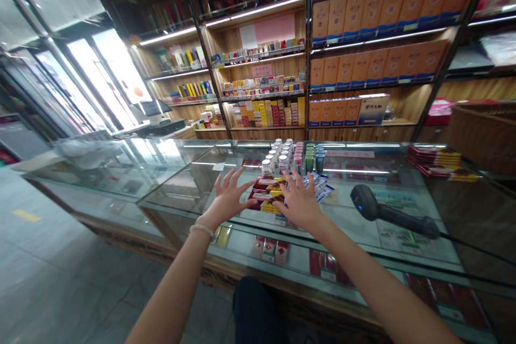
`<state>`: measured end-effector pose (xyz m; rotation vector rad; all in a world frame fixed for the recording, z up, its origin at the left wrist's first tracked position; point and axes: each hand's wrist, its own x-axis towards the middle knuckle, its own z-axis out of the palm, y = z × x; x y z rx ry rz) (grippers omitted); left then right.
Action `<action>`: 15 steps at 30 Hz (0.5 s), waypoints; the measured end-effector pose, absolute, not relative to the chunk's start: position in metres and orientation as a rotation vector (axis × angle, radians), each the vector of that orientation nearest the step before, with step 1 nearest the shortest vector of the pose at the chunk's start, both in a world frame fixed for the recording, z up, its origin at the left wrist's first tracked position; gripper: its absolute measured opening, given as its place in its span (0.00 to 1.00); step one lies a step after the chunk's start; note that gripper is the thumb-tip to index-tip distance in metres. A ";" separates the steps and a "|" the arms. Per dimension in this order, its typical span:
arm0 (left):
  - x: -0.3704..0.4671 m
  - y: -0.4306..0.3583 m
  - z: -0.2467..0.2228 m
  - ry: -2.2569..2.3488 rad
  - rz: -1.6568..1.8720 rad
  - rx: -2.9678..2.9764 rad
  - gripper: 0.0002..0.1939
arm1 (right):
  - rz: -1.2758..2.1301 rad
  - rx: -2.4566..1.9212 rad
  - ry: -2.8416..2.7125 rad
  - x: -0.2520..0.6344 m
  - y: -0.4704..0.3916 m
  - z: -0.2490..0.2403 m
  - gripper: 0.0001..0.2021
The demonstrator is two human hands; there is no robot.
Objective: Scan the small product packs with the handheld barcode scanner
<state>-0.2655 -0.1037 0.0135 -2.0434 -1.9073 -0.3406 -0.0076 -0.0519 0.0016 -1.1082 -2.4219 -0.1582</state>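
Observation:
Over the glass counter, my left hand (229, 196) has its fingers spread beside the left end of some red and yellow packets (264, 195). My right hand (299, 201), fingers also apart, is at the right end of the same packets, next to blue and white packets (321, 185) that it partly hides. Neither hand holds anything; whether the fingertips touch the packets is unclear. Behind the packets stand rows of white-capped bottles (283, 163), pink tubes (298, 157) and green and blue containers (309, 158).
A black barcode scanner (393, 214) with a cable lies on the counter's right side. Farther right are stacked red and yellow packets (433, 163) and a brown basket (484, 137). Shelves with orange boxes (381, 8) rise behind. Clear plastic (86, 151) lies on the left counter.

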 end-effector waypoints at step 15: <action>-0.274 -0.103 0.005 -1.921 -0.322 -2.093 0.36 | -0.180 -1.112 -2.429 -0.008 -0.051 -0.007 0.32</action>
